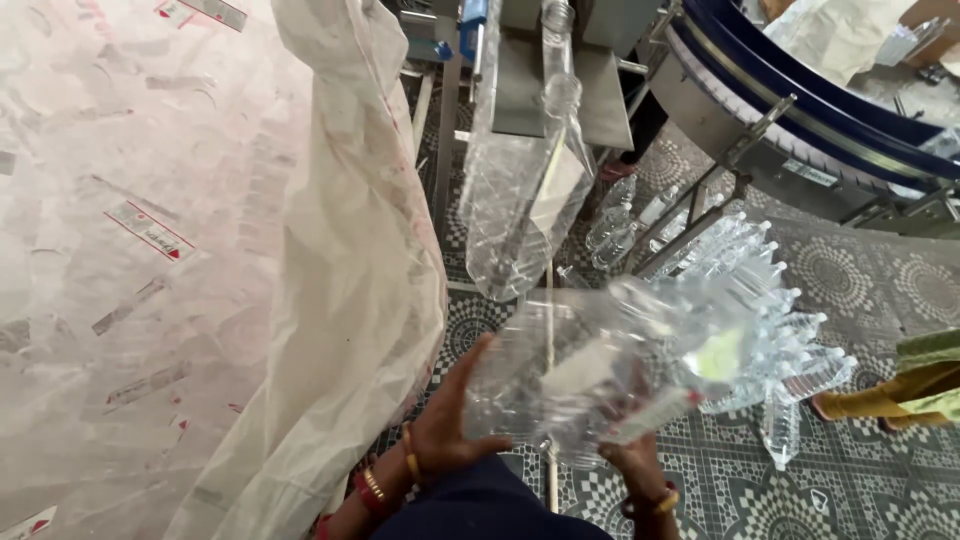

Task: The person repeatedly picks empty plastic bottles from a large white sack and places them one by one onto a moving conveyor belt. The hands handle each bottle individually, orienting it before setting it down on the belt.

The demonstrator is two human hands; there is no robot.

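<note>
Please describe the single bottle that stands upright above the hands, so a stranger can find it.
Right of the big white sack, before the grey machine, one clear empty bottle stands upright, neck up. Unlike the bunch below, it stands alone.

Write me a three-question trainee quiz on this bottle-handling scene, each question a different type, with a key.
1. True or false: both hands grip one clear empty plastic bottle.
2. Multiple choice: what stands to the left of the left hand?
A. a metal drum
B. a large white woven sack
C. a stack of cartons
3. Fill in: loose bottles lie piled on the patterned ____ floor, under the curved conveyor.

Key:
1. True; the left hand is on one side, the right hand beneath it.
2. B
3. tiled
</note>
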